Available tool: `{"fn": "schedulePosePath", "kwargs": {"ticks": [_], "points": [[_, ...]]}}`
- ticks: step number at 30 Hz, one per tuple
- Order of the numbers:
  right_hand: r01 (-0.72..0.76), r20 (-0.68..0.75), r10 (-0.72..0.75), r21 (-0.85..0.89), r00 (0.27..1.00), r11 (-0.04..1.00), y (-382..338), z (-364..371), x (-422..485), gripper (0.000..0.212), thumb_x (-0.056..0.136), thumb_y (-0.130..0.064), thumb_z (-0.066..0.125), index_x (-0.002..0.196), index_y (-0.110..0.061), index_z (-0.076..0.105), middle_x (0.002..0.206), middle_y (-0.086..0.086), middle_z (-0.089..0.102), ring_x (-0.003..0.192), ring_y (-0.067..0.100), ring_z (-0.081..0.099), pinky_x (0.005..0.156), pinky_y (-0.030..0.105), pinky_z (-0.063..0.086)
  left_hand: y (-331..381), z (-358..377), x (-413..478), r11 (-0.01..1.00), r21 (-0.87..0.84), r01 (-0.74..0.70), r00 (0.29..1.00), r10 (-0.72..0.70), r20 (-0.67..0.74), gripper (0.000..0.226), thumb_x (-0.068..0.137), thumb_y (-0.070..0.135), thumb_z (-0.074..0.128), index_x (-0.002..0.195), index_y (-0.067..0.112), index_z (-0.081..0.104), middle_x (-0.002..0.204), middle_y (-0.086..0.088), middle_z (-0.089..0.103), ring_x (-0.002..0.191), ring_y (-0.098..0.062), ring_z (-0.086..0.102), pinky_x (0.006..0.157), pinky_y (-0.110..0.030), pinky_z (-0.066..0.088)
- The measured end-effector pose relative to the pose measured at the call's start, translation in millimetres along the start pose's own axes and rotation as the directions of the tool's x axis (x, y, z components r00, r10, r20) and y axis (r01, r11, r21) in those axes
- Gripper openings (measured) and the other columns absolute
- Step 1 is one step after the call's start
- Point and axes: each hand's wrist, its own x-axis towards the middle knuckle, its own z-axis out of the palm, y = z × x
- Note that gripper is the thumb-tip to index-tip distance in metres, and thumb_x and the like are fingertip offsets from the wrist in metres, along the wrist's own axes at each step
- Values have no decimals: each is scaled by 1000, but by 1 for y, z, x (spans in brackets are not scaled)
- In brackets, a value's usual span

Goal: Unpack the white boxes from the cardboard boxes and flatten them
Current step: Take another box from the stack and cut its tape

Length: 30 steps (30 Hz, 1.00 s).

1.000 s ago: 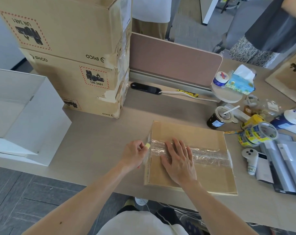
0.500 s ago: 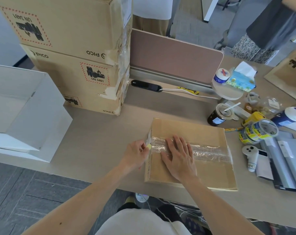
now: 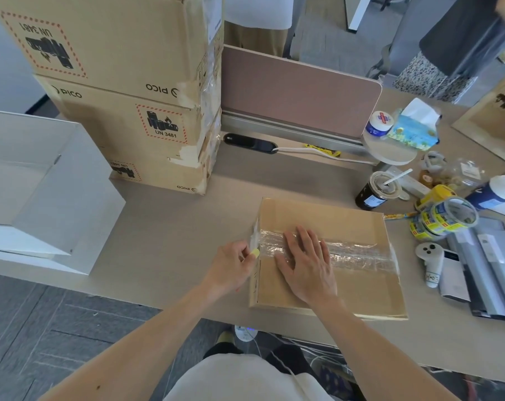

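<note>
Got a sealed cardboard box [image 3: 317, 218] lying flat on the near side of the desk [image 3: 173, 227], with a strip of crinkly clear tape [image 3: 358, 256] running left to right across the top. Pressing down on that tape with the right hand [image 3: 306, 264], fingers straight and spread, palm flat. Pinching a small yellow tool [image 3: 255, 252] in the curled fingers of the left hand [image 3: 231, 264], right at the box's left edge where the tape wraps over. Can't tell what kind of tool exactly. Stack of bigger cardboard boxes [image 3: 124, 91] at the far left, open white box [image 3: 42, 183] just left of that at the desk's edge. Over on the right: tape rolls [image 3: 445, 218], a dark drink cup [image 3: 374, 192], a white controller [image 3: 432, 264].
</note>
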Motion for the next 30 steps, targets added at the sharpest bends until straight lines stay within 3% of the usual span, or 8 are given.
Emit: {"fn": "schedulePosePath", "kwargs": {"ticks": [4,17,20,23,27,30], "points": [[2,2,-2,7,1000,1000,0,-1,0,72,92,-69,12,154,-34,22,164,-3,13,152,20,5,124,43,5,-2,0,-4,1000,11,-11,1000,11,18,28,98,20,55,74,5,52,39,7,50,31,-18,48,37,-23,35],[3,-17,-3,11,1000,1000,2,0,0,72,92,-69,11,154,-33,25,164,-2,15,152,20,6,124,42,5,-14,-2,-22,997,-72,0,995,8,104,28,98,21,59,79,0,58,46,-2,50,32,-17,46,37,-23,33],[5,-26,-5,20,1000,1000,2,0,1,72,93,-69,13,153,-33,28,163,-2,17,151,21,8,123,43,7,-31,-7,-26,973,-202,108,991,-89,97,23,98,15,57,79,2,59,50,-10,54,39,-21,46,42,-26,36],[9,-43,-7,40,999,999,1,0,1,71,93,-68,15,152,-31,31,162,0,20,151,22,11,123,44,8,-55,-7,-13,892,-329,310,947,-321,21,18,96,5,52,80,4,60,52,-10,61,45,-20,50,48,-27,40],[8,-40,-7,40,999,999,2,1,0,70,93,-67,15,152,-32,29,162,-2,21,151,21,12,123,43,9,-86,-6,8,908,-239,345,935,-354,5,14,93,7,58,87,12,70,68,1,75,63,-18,61,64,-29,49],[15,-41,-13,44,999,999,3,1,-1,69,94,-66,15,152,-32,30,162,-1,21,151,22,12,123,43,8,-110,-3,16,922,-160,353,934,-356,11,7,91,14,68,93,13,74,78,-5,75,72,-24,71,74,-39,58]]}}
